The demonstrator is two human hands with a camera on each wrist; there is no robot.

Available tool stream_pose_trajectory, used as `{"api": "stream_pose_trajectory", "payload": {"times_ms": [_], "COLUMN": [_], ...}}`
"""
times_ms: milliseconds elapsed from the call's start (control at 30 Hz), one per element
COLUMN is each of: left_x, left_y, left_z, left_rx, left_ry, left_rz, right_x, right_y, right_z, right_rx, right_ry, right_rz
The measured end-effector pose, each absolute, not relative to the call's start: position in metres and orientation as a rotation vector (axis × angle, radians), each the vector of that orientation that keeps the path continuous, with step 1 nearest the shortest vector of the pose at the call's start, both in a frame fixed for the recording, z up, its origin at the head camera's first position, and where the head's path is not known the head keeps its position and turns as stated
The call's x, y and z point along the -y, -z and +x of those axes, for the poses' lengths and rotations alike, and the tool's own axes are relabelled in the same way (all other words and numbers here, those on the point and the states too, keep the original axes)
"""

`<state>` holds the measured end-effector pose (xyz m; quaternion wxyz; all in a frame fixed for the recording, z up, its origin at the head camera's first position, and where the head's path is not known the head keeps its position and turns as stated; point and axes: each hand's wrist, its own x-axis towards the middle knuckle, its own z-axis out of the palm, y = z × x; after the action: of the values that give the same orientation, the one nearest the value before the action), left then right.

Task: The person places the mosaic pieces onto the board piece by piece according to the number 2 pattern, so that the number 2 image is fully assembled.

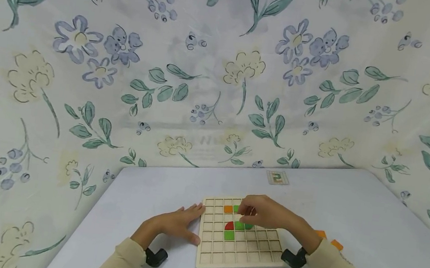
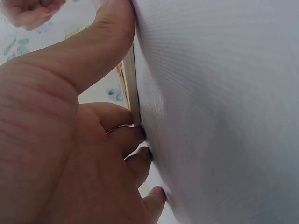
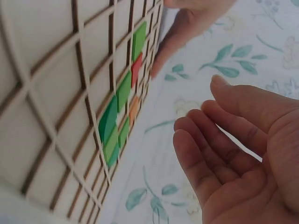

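A pale wooden grid board (image 1: 240, 258) lies on the table, with several coloured tiles in its squares. Among them are an orange tile (image 1: 227, 209), a red rounded tile (image 1: 229, 226) and a light green tile (image 1: 229, 235). A dark green tile (image 3: 107, 119) shows in the right wrist view. My left hand (image 1: 177, 224) rests on the table with fingers spread, thumb and fingertips against the board's left edge. Above the tiles hovers my right hand (image 1: 267, 212), fingers loosely bent and thumb apart. Nothing lies between them in the right wrist view, and the hand hides some squares from the head view.
Orange tiles (image 1: 337, 244) lie on the table right of the board, partly behind the right forearm. A small card with a grid pattern (image 1: 277, 178) is near the white table's (image 1: 167, 191) back edge. Behind hangs a flowered cloth (image 1: 213, 84).
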<state>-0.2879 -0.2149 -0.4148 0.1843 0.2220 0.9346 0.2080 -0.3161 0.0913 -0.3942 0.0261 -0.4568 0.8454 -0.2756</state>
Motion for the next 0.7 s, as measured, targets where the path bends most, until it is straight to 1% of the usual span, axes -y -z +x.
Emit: {"api": "stream_pose_trajectory", "payload": {"times_ms": [233,433,700], "left_x": [0.213,0.212,0.21], "left_y": [0.416,0.418,0.417], "left_z": [-0.289,-0.29,-0.288], "left_rx": [-2.639,-2.641,-2.65], "left_ry": [-0.567,-0.575,-0.566], "left_rz": [0.627,0.615,0.578], "right_x": [-0.133,-0.183,-0.252], "right_y": [0.38,0.376,0.386], "right_z": [-0.314,-0.315,-0.307], "right_rx": [-2.659,-2.736,-2.782], "right_ry": [0.839,0.836,0.868], "right_rz": [-1.33,-1.245,-1.05]}}
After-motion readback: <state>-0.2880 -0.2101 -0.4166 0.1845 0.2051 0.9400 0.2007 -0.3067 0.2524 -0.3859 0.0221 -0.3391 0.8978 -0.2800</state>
